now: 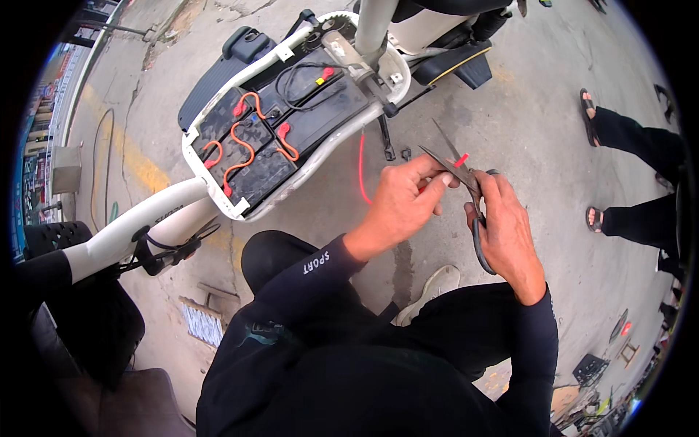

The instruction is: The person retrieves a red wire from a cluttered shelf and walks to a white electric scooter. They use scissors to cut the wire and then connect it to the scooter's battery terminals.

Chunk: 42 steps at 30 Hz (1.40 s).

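Over grey concrete, the left hand, back upward, pinches red wire; the right hand curls around spread scissors.

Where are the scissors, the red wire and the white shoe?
Scissors point(464, 177), head view: a blade, near the pivot.
Red wire point(360, 167), head view: middle of its visible curve.
White shoe point(431, 293), head view: its upper.

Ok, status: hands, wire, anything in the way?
Left hand pinching red wire. Right hand gripping scissors, blades apart. Wire's end at blades. Bystander's feet well clear.
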Motion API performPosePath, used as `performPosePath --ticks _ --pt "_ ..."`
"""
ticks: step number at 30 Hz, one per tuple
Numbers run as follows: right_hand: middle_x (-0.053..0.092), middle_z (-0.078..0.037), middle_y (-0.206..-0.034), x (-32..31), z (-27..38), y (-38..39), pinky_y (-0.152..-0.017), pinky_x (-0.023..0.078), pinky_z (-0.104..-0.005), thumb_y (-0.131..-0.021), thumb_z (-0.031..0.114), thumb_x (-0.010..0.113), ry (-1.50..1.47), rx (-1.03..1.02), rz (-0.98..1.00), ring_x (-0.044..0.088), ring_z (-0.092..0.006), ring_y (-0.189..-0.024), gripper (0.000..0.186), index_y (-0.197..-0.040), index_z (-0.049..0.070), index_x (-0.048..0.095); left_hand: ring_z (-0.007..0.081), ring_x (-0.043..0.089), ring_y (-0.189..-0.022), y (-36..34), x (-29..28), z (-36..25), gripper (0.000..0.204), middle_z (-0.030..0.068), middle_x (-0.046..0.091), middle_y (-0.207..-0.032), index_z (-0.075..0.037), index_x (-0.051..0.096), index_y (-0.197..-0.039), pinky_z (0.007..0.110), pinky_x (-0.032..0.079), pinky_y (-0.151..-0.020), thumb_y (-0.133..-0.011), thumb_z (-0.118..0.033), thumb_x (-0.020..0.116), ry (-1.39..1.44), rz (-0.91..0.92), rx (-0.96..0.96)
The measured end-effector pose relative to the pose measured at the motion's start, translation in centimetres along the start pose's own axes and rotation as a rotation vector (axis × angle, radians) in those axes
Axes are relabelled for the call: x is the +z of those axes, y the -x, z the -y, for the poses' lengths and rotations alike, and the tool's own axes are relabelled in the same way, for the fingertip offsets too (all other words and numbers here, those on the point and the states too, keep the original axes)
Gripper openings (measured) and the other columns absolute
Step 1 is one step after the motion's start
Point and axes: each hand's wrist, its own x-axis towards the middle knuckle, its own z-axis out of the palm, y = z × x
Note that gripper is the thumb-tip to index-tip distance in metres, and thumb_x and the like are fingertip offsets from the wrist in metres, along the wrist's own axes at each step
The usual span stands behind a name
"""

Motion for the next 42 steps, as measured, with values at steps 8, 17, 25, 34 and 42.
performPosePath --ticks 8,17,25,34,42 --pt "0.06 -0.022 -0.095 0.6 -0.8 1.2 -0.07 0.048 -0.0476 -0.084 -0.004 0.06 -0.066 0.106 -0.023 0.06 -0.043 -0.08 0.034 -0.118 0.0 0.055 0.0212 0.066 -0.064 -0.1 1.1 -0.3 0.012 0.0147 0.071 -0.08 -0.001 0.071 -0.1 0.032 0.05 -0.06 -0.092 -0.009 0.066 -0.4 -0.013 0.152" --pt "0.049 -0.019 -0.078 0.8 -0.9 2.0 -0.063 0.044 -0.0417 -0.082 -0.006 0.052 -0.195 0.21 -0.062 0.047 -0.0332 -0.065 0.033 -0.115 -0.003 0.054 0.0308 0.064 -0.067 -0.8 1.8 0.1 0.013 0.0121 0.064 -0.081 -0.002 0.067 -0.096 0.039 0.05 -0.057 -0.085 -0.005 0.073 -0.542 -0.078 0.6" --pt "0.051 -0.016 -0.082 1.5 -1.3 1.9 -0.066 0.045 -0.0393 -0.084 -0.006 0.052 -0.153 0.176 -0.069 0.048 -0.0289 -0.069 0.035 -0.119 -0.001 0.054 0.0302 0.063 -0.065 -0.4 1.1 0.5 0.01 0.0126 0.061 -0.077 -0.002 0.065 -0.093 0.04 0.047 -0.054 -0.086 -0.005 0.071 -0.616 -0.061 0.645" --pt "0.055 -0.016 -0.092 1.5 -2.1 1.4 -0.071 0.048 -0.0372 -0.085 -0.009 0.05 -0.103 0.066 -0.04 0.053 -0.031 -0.076 0.039 -0.122 0.001 0.054 0.0165 0.056 -0.06 -0.8 -0.3 -0.8 0.015 0.0064 0.059 -0.069 0.003 0.066 -0.094 0.036 0.041 -0.053 -0.096 -0.01 0.061 0.02 0.223 0.042" --pt "0.048 -0.01 -0.081 2.2 -1.0 0.9 -0.063 0.043 -0.0337 -0.085 -0.007 0.05 -0.163 0.12 -0.054 0.046 -0.019 -0.068 0.031 -0.114 0.0 0.056 0.0189 0.051 -0.056 -2.0 -0.8 0.6 0.016 0.006 0.059 -0.071 0.002 0.066 -0.096 0.034 0.044 -0.057 -0.096 -0.014 0.064 0.277 0.273 -0.167"
